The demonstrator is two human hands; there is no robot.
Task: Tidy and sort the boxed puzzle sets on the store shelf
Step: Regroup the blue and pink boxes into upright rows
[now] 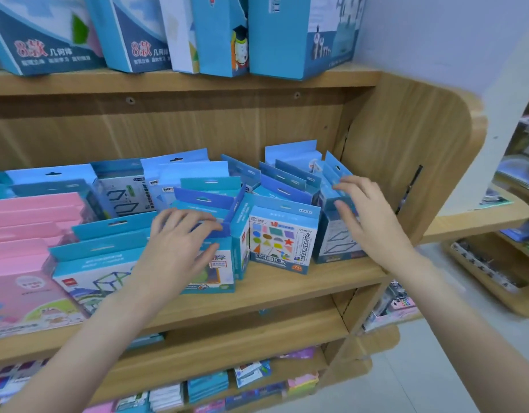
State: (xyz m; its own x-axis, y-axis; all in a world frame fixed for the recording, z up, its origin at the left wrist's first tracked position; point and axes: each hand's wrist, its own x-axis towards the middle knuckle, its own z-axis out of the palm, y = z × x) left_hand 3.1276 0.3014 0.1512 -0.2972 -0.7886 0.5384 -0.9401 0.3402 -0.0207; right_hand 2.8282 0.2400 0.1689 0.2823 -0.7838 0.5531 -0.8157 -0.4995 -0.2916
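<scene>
Two bare hands reach into the wooden shelf point(287, 281); the landmark is the shapes box point(282, 238), one white-fronted carton printed with coloured shapes, standing at the front edge; just left of it the left hand point(180, 242) curls its fingers over the hang tab of a blue box point(209, 204), thumb against the front; just right of it the right hand point(361, 216) grips the end box point(334, 242) beside the side panel; far left stand pink boxes point(27, 234), five at least; behind lean roughly ten blue boxed sets.
</scene>
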